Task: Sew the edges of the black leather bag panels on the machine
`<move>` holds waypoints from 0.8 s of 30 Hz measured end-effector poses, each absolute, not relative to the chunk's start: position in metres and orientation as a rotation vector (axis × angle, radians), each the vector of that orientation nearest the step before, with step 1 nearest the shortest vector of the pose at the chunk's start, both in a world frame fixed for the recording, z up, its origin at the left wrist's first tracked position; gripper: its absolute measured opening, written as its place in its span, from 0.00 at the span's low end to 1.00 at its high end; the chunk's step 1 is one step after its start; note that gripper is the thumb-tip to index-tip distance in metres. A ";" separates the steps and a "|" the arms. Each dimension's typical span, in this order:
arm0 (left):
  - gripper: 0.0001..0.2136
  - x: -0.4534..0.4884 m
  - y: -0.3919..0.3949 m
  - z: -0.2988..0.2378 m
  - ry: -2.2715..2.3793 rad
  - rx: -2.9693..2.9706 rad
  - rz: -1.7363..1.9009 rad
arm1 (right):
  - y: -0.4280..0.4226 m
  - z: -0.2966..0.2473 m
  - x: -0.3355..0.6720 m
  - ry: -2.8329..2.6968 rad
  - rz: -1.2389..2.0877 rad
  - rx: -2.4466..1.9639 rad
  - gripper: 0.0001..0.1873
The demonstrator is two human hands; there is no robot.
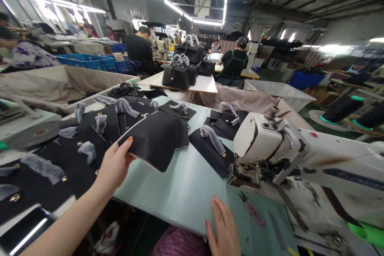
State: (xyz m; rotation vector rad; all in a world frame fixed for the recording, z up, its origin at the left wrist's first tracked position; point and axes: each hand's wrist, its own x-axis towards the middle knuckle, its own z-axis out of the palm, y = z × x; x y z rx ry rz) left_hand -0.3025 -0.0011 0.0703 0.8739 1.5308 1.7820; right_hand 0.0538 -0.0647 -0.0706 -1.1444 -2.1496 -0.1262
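Observation:
My left hand [116, 165] pinches the near left edge of a black leather bag panel [154, 138], thumb on top. The panel is held tilted over the table, partly covering other dark panels behind it. With fingers stretched, my right hand [222, 228] rests at the front edge of the green-grey table [168, 196], holding nothing. Thread snips with pink handles [252, 209] lie to its right. Beneath the head of the white sewing machine [255, 136], a black panel with a plastic-wrapped handle [210, 150] lies on the table, its right end near the needle area.
Several black panels with wrapped handles [87, 152] spread across the left side. A phone [27, 230] lies at the lower left. Finished black handbags [177, 76] stand on a white table ahead. Black thread cones [342, 110] stand at right. Other people sit working farther back.

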 end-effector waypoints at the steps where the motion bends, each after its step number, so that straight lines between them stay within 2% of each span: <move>1: 0.19 -0.289 -0.022 0.077 1.396 0.689 1.833 | -0.064 -0.059 0.036 -2.119 -0.059 -1.154 0.29; 4: 0.16 -0.252 -0.072 0.090 1.275 0.347 1.799 | -0.054 -0.023 -0.005 -2.014 0.099 -1.102 0.39; 5: 0.15 -0.243 -0.082 0.093 1.274 0.282 1.739 | -0.050 -0.014 -0.013 -2.004 0.165 -1.044 0.37; 8: 0.15 -0.230 -0.096 0.095 1.145 0.325 1.585 | -0.042 0.002 -0.018 -1.973 0.556 -0.836 0.24; 11: 0.20 -0.230 -0.096 0.085 1.156 0.679 1.725 | -0.049 0.009 -0.007 -1.701 1.007 -0.983 0.15; 13: 0.23 -0.228 -0.096 0.068 1.309 0.787 1.712 | -0.056 0.013 0.002 -1.463 1.204 -1.089 0.14; 16: 0.30 -0.210 -0.105 0.034 1.272 0.506 1.249 | -0.064 0.020 0.014 -1.241 1.482 -1.018 0.18; 19: 0.28 -0.183 -0.118 0.011 1.219 0.206 0.893 | -0.065 0.025 0.022 -1.079 1.778 -0.927 0.19; 24: 0.19 -0.165 -0.105 0.016 1.312 0.193 1.022 | -0.063 0.032 0.041 -0.845 1.927 -0.996 0.18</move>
